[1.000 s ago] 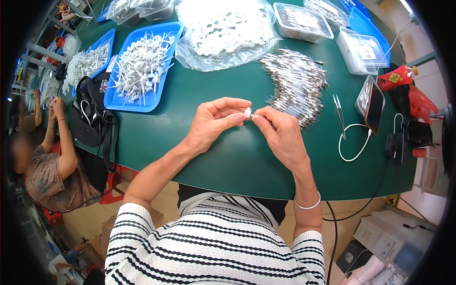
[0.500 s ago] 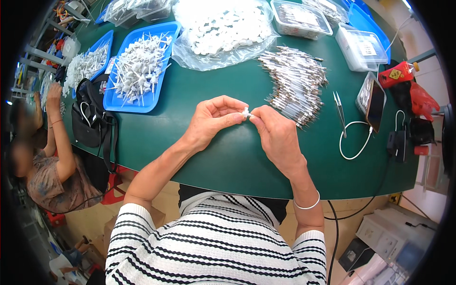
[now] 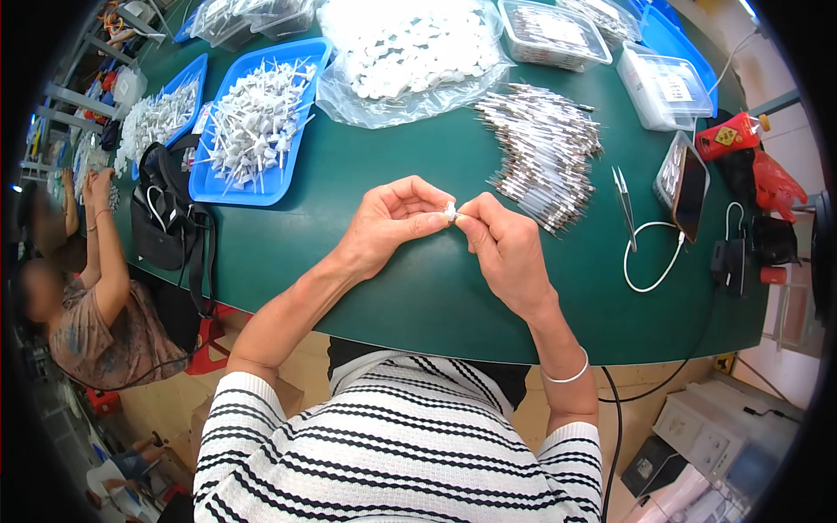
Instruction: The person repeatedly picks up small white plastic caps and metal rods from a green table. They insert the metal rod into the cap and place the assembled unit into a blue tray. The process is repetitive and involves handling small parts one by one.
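Note:
Above the near part of the table, my two hands meet at a small white plastic part [image 3: 451,210]. The thumb and index finger of my left hand [image 3: 380,225] pinch this part, the other fingers curled behind. Against its right side, my right hand [image 3: 508,248] is closed in a pinch; what lies between those fingertips is mostly hidden. Beyond my right hand lies a heap of thin white-and-metal rods [image 3: 545,157]. A clear plastic bag [image 3: 349,103] of white caps lies at the far middle. To its left, a blue tray [image 3: 200,179] holds white stemmed pieces.
Metal tweezers [image 3: 625,209], a white cable [image 3: 629,272] and a phone [image 3: 690,196] leaning on a clear box lie at right. Lidded clear boxes [image 3: 558,39] stand at the back. A black bag [image 3: 161,227] rests at the left edge, near a seated co-worker [image 3: 113,331].
My right fingertips have come closer to the white part, covering the thin piece that showed between my hands. The co-worker's hands have shifted slightly.

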Tool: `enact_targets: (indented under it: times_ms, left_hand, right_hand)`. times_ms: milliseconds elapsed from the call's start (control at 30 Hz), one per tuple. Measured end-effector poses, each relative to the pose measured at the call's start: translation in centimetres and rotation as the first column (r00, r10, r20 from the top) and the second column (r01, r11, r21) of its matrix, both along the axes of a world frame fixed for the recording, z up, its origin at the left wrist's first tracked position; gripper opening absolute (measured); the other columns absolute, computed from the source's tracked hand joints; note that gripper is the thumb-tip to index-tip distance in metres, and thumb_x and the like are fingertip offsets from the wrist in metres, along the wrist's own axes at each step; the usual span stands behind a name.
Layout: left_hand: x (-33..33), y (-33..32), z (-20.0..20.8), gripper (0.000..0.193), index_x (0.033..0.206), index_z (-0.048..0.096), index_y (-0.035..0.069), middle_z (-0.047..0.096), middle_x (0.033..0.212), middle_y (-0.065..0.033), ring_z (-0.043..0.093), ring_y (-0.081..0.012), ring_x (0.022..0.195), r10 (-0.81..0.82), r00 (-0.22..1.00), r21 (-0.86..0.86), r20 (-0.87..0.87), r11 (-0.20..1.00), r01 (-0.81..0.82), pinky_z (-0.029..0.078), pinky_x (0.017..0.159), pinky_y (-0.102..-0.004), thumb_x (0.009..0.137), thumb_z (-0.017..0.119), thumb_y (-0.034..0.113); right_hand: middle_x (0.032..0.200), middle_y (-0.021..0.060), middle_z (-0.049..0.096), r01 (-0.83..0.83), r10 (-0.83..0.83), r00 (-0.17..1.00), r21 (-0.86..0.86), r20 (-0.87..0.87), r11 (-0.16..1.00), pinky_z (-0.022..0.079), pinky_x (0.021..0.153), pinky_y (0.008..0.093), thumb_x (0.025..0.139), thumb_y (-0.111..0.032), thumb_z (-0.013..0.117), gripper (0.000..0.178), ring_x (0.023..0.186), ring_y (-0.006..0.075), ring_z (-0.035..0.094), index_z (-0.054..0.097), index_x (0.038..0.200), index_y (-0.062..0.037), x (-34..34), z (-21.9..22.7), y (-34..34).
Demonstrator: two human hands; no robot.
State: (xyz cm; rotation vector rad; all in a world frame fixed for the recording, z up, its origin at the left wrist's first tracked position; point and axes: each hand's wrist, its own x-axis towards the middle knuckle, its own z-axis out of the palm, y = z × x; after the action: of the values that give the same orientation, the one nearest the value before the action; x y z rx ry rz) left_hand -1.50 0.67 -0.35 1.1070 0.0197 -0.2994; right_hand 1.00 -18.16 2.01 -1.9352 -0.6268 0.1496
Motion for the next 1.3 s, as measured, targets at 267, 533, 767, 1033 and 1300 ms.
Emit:
enact_targets:
  times_ms: [267,533,767,1033,1300]
  left_hand:
    - [-0.1,0.1,0.1,0.018,0.101,0.06,0.001,0.063,0.099,-0.0051,0.06,-0.0089,0.09,0.027,0.996,0.073,0.091,0.997,-0.034,0.05,0.081,-0.023,0.084,0.066,0.001]
    - [-0.1,0.1,1.2,0.021,0.104,0.06,-0.001,0.062,0.098,-0.0051,0.06,-0.0086,0.089,0.022,0.988,0.089,0.15,0.995,-0.036,0.05,0.078,-0.021,0.084,0.065,-0.003]
    - [0.0,0.7,1.1,0.016,0.098,0.064,-0.004,0.06,0.099,-0.0087,0.059,-0.0127,0.09,-0.058,0.963,0.051,0.264,0.998,0.046,0.049,0.079,-0.025,0.082,0.063,-0.007]
    - [0.2,1.2,1.4,0.021,0.103,0.063,-0.003,0.058,0.101,-0.0079,0.057,-0.0122,0.091,-0.067,0.966,0.054,0.251,0.997,0.056,0.049,0.08,-0.0254,0.082,0.064,-0.005]
    - [-0.8,-0.1,0.9,0.031,0.107,0.052,0.002,0.055,0.098,-0.0036,0.054,-0.0085,0.092,0.055,0.972,0.065,0.226,0.995,-0.072,0.048,0.081,-0.024,0.082,0.07,0.004]
  right_hand:
    - [0.073,0.013,0.056,-0.003,0.0,0.96,0.01,0.282,1.0,0.043,0.052,0.0341,0.088,-0.004,0.059,0.005,0.058,0.0262,0.053,0.055,0.088,-0.0007,0.1,-1.8,0.5]
    - [0.064,0.0039,0.058,-0.078,0.091,0.978,0.077,-0.186,0.994,0.042,0.052,0.0265,0.093,-0.009,0.055,0.009,0.055,0.0109,0.051,0.061,0.093,-0.0019,0.6,-0.4,-0.3]
    - [0.064,0.0032,0.058,-0.097,0.118,0.985,0.166,-0.124,0.981,0.041,0.049,0.0244,0.093,-0.012,0.056,0.012,0.053,0.0094,0.051,0.063,0.093,-0.0019,0.1,-0.9,-0.1]
    - [0.072,0.0029,0.061,0.001,0.058,0.983,0.324,-0.175,0.946,0.047,0.056,0.0223,0.091,-0.008,0.06,0.009,0.061,0.0099,0.058,0.063,0.093,0.001,-0.2,-1.5,1.0]
    - [0.082,0.0055,0.067,0.08,-0.026,0.988,0.36,-0.152,0.93,0.051,0.069,0.0235,0.086,-0.001,0.065,0.008,0.076,0.0121,0.065,0.06,0.092,0.0022,-0.3,-1.7,1.1]
